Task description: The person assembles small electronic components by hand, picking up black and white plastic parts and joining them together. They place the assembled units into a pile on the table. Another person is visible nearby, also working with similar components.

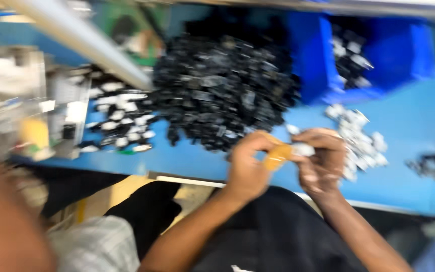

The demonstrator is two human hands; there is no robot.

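While both hands (247, 166) pinch a white part (303, 149), black parts heap (222, 85) behind, blue bin (378, 55).

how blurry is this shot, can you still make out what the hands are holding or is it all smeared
Head view: strong motion blur smears everything. The left hand and right hand meet over the blue table, pinching a small orange piece and a small white part, details unreadable. The black parts pile and blue bin are only soft masses. Lighting is even, with no harsh glare.
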